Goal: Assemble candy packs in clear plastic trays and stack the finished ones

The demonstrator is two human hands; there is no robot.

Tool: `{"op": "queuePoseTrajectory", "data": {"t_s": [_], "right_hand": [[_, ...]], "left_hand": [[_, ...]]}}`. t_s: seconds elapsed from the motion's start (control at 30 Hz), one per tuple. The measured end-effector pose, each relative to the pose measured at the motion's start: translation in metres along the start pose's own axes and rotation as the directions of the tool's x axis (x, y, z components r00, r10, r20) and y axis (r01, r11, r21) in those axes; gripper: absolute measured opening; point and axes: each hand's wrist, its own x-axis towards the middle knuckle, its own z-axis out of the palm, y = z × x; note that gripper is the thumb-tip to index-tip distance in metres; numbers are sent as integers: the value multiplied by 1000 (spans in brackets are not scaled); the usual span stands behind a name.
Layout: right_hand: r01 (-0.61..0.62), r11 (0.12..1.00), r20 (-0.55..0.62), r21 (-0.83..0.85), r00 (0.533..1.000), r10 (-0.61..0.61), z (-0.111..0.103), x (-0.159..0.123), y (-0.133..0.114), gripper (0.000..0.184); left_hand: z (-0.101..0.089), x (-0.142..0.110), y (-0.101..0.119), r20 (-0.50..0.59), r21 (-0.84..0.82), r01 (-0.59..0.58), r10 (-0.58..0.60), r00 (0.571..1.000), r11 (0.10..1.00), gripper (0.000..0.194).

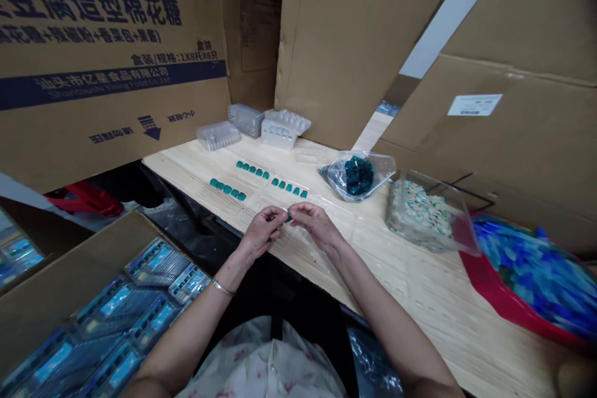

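My left hand (262, 231) and my right hand (318, 225) meet over the near edge of the table, fingertips closed together on a small dark teal piece (288, 217). Another dark bit shows under the left fingers, too small to name. Just beyond the hands, similar teal pieces lie in short rows: a near-left row (227, 189), a far row (252, 170) and a right row (289, 187). They appear to sit in clear, shallow plastic trays. To the right, a clear plastic bag (382, 165) stands opened around a clump of dark teal pieces (359, 175).
Stacked clear plastic trays (285, 130) stand at the back. On the right are a clear tub (396, 217) of pale pieces (426, 208) and a red basin (494, 289) of blue strips (541, 261). Large cartons (364, 31) wall the table. A carton of packaged goods (116, 301) sits lower left.
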Motion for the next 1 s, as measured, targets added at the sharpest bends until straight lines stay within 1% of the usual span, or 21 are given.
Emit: {"op": "queuePoseTrajectory", "data": {"t_s": [0.1,0.2,0.3,0.37,0.43,0.5,0.53,0.6,0.7,0.77,0.83,0.9,1.0], "right_hand": [[1,999,56,-50,998,1,5,-3,3,24],[35,997,100,-75,995,-27,12,-7,7,27],[27,996,113,-89,993,-17,20,-7,12,26],[-13,999,94,-47,995,18,24,-6,14,22],[-51,998,61,45,997,48,27,-2,16,20],[-68,990,29,121,997,65,29,1,17,21],[-67,990,18,127,998,65,30,2,17,22],[-59,996,17,64,998,58,32,3,19,21],[-7,988,67,-154,998,17,36,2,24,26],[92,946,115,-310,992,-59,38,2,30,28],[230,872,155,-432,971,-180,39,4,35,23],[354,780,186,-515,935,-302,39,10,37,16],[457,618,226,-639,880,-417,38,26,34,14]], "left_hand": [[-8,-4,-5,-24,12,21,-21,999,1000,32],[-15,-9,-8,-67,-51,12,-15,998,999,34],[-16,-13,-7,-49,-98,28,-33,998,995,35],[-15,-17,-5,-27,-121,42,-46,999,992,36],[-14,-21,-3,-7,-168,50,-52,999,985,34],[-16,-24,-2,12,-211,55,-54,998,976,30],[-18,-26,-2,10,-217,51,-50,999,975,29],[-24,-29,-4,-22,-204,28,-33,999,979,29],[-34,-32,-9,-77,-190,-5,-10,997,982,29],[-40,-32,-12,-101,-198,-3,-18,995,980,30],[-45,-32,-13,-130,-202,12,-39,991,979,33],[-48,-31,-11,-167,-185,6,-38,985,983,35],[-53,-31,-7,-229,-112,-61,34,973,992,36]]}}
